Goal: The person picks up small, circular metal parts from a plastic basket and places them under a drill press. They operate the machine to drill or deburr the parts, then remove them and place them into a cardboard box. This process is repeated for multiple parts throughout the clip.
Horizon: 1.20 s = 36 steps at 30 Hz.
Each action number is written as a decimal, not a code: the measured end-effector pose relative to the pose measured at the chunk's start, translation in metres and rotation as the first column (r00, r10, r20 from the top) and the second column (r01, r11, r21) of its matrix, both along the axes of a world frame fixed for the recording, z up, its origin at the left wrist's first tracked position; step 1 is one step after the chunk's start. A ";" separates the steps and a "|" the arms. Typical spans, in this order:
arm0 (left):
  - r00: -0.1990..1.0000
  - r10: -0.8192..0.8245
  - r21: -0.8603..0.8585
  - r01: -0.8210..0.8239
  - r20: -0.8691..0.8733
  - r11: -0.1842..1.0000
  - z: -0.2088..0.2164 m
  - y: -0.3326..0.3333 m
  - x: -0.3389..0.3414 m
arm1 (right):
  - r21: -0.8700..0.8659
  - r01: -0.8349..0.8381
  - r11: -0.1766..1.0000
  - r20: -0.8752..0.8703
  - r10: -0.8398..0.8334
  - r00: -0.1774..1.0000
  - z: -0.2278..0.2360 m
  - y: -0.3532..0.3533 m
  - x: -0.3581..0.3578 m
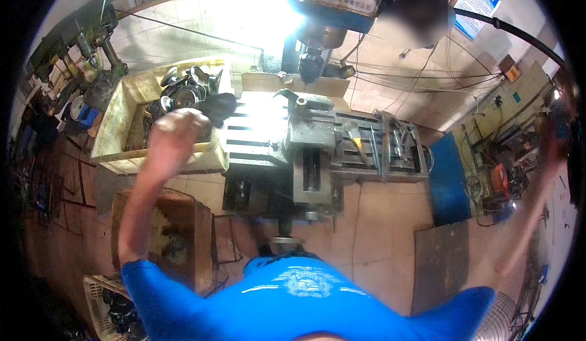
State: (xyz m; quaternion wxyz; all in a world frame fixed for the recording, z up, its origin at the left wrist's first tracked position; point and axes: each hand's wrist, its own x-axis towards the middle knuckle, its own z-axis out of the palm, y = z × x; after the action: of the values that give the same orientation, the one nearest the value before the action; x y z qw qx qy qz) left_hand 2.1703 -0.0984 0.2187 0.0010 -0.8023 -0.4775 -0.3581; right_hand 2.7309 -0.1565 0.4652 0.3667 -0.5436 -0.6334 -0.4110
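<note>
Workshop, tiled floor (384, 237). Left fingers (190, 119), ten o'clock: clenched on one end of a dark part (221, 108), blurred, over the right side of a cream crate (116, 163). Right fingers (557, 136), three o'clock: blurred, grip cannot be told. Crate contents, ten o'clock: rounded metal parts (183, 98). Twelve o'clock: vise (312, 132), on slotted machine surface (251, 138). Toward three: yellow-handled brush (355, 138).
</note>
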 end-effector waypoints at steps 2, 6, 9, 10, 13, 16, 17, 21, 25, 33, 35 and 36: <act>0.871 -0.031 0.323 0.214 -0.491 0.922 0.001 -0.017 0.043 | -0.292 -0.666 0.686 -0.140 0.658 0.740 -0.106 -0.001 -0.082; 0.770 -0.353 0.354 0.580 -0.531 0.733 -0.009 -0.018 0.108 | -0.128 -0.988 -0.081 -0.958 0.270 0.102 -0.228 0.010 -0.149; 0.736 -0.458 0.346 0.654 -0.498 0.673 -0.014 -0.022 0.127 | 0.139 -0.980 -0.141 -0.984 -0.127 -0.122 -0.271 0.016 -0.169; 0.733 -0.458 0.348 0.657 -0.504 0.669 -0.018 -0.022 0.128 | 0.216 -0.962 -0.167 -0.963 -0.199 -0.181 -0.278 0.017 -0.170; 0.730 -0.450 0.321 0.650 -0.514 0.689 -0.029 -0.022 0.127 | 0.257 -0.949 -0.181 -0.944 -0.255 -0.207 -0.285 0.022 -0.174; 0.746 -0.475 0.278 0.634 -0.467 0.722 -0.027 -0.016 0.126 | 0.163 -0.974 -0.159 -0.967 -0.221 -0.125 -0.290 0.029 -0.175; 0.783 -0.487 0.270 0.601 -0.387 0.753 -0.032 -0.014 0.124 | 0.163 -0.978 -0.127 -0.967 -0.216 -0.133 -0.293 0.030 -0.179; 0.912 -0.280 0.027 0.285 0.301 0.958 -0.055 -0.010 0.128 | 0.230 -0.973 -0.025 -0.958 -0.180 -0.222 -0.299 0.033 -0.192; 0.550 0.002 -0.429 0.649 0.835 0.628 -0.067 0.002 0.126 | 0.167 -0.985 0.041 -0.976 -0.134 -0.172 -0.313 0.044 -0.206; 0.275 0.229 -0.357 0.672 0.934 0.649 -0.094 0.033 0.138 | 0.072 -0.992 0.106 -0.982 -0.169 -0.089 -0.306 0.062 -0.235; 0.243 0.267 -0.360 0.692 0.933 0.626 -0.094 0.039 0.141 | -0.021 -0.994 0.104 -0.985 -0.174 0.003 -0.302 0.070 -0.234; 0.242 0.235 -0.337 0.669 0.942 0.662 -0.091 0.041 0.144 | 0.004 -0.994 0.109 -0.986 -0.164 -0.022 -0.302 0.074 -0.235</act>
State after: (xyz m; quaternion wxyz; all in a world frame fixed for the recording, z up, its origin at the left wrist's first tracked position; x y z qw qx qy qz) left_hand 2.3146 -0.0571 0.1273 -0.6446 -0.4162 -0.3400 -0.5437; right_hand 2.4956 -0.0825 0.1634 0.4378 -0.4073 -0.5392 0.5930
